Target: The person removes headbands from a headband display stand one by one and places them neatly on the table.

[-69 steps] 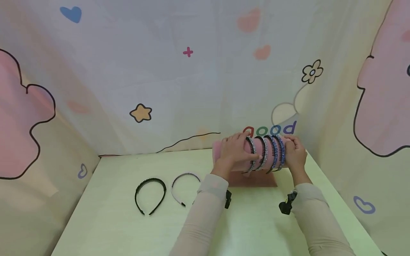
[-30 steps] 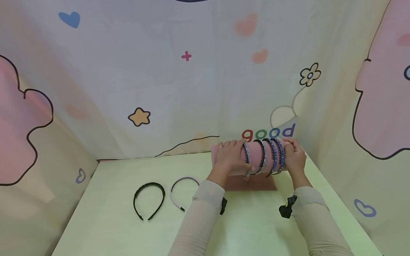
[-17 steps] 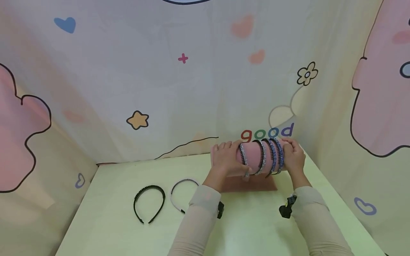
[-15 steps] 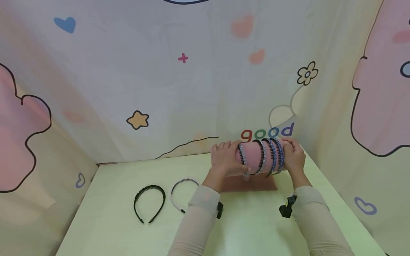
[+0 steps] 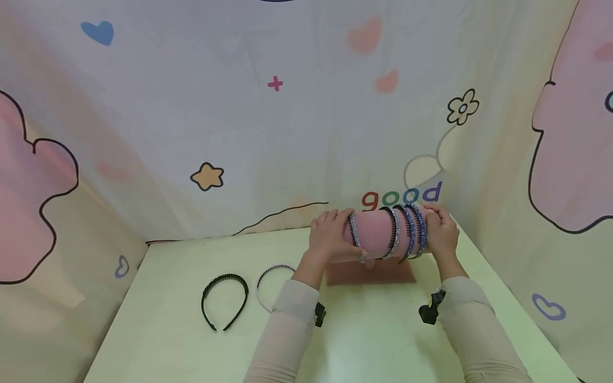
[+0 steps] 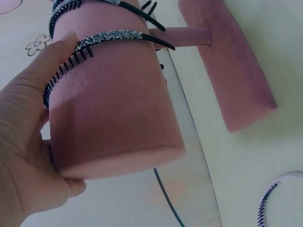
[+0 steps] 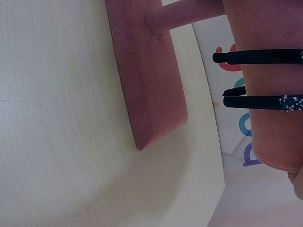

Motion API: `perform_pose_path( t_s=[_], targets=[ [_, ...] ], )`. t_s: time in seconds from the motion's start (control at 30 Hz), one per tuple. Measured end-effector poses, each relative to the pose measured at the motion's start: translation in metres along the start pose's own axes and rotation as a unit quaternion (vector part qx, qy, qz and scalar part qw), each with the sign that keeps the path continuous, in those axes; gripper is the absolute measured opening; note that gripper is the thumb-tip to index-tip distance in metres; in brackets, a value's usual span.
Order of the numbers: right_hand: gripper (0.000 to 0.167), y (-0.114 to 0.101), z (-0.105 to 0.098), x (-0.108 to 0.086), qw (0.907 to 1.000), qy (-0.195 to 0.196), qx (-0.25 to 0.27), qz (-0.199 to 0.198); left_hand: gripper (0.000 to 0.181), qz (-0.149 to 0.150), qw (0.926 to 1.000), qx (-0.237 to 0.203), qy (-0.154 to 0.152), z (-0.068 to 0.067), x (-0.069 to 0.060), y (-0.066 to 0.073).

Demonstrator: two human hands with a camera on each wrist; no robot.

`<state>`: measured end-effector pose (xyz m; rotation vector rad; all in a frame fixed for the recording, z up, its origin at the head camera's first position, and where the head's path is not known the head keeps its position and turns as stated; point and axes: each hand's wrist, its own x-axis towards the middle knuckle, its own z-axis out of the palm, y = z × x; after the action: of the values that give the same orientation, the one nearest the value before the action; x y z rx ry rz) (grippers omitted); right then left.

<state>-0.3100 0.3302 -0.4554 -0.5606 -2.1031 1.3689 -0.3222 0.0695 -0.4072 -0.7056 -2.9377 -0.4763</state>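
Observation:
A pink cylindrical headband stand (image 5: 373,232) lies level above its flat base (image 5: 371,274), with several glittery toothed headbands round it. My left hand (image 5: 330,236) is curled over its left end, holding the leftmost silver headband (image 5: 354,230). In the left wrist view, the thumb lies against this headband (image 6: 109,38); the other fingers are mostly hidden behind the cylinder. My right hand (image 5: 441,231) grips the cylinder's right end, beside two blue headbands (image 5: 415,231). Another silver headband (image 5: 394,233) sits left of the blue ones. Only a bit of the right hand (image 7: 298,182) shows in the right wrist view.
On the pale table (image 5: 167,346), a black headband (image 5: 230,276) lies at the left. A thin light headband (image 5: 261,282) lies nearer my left sleeve, partly covered by it. A printed curtain (image 5: 239,133) stands behind and along both sides.
My left hand has slid left along the cylinder with the leftmost silver headband, widening the gap to the second one. The right hand stays at the right end.

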Motion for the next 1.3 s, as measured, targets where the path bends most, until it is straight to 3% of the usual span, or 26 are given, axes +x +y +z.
perform_pose_path(
  t_s=[0.23,0.47,0.77,0.9,1.07,1.3],
  targets=[
    [0.036,0.000,0.000,0.001,1.0000,0.003,0.003,0.002,0.098,0.007,0.9975,-0.070,-0.004,-0.001,-0.002,-0.011],
    [0.037,0.000,0.001,0.001,0.9999,0.003,0.004,0.012,0.097,0.022,0.9908,-0.131,0.023,0.007,-0.002,-0.025],
    [0.036,-0.001,0.001,-0.001,0.9999,0.011,0.002,-0.003,0.099,0.072,0.9737,-0.212,0.044,0.011,-0.004,-0.048],
    [0.035,-0.002,0.001,-0.001,0.9999,0.015,0.002,-0.008,0.100,0.091,0.9678,-0.230,0.048,0.011,-0.002,-0.056],
    [0.034,-0.002,0.001,-0.001,0.9999,0.011,0.007,0.002,0.099,0.093,0.9620,-0.252,0.049,0.010,-0.002,-0.060],
    [0.034,0.000,0.001,0.001,0.9999,0.009,0.009,0.008,0.108,0.078,0.9625,-0.256,0.048,0.008,-0.003,-0.062]
  ],
)
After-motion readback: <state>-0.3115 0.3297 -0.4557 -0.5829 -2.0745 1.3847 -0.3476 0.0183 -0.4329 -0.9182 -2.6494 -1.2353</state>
